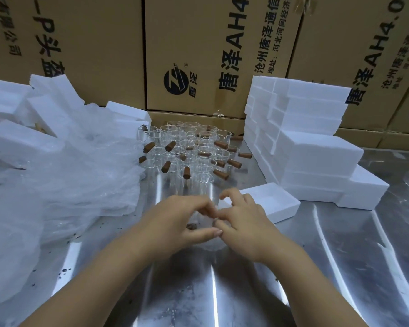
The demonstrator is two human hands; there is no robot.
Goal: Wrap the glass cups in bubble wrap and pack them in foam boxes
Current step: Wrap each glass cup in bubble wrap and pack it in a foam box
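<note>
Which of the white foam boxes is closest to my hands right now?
The lone open foam box lying flat beside your right hand; the others sit farther off, in the right stack or left pile.

Cups clustered at centre back of table. Bubble wrap heaped at left, loose foam boxes piled behind it. Stacked foam boxes set at right. Cartons lined along back. Open foam box placed before stack. Wrapped cup held between left hand and right hand, front centre.
</note>
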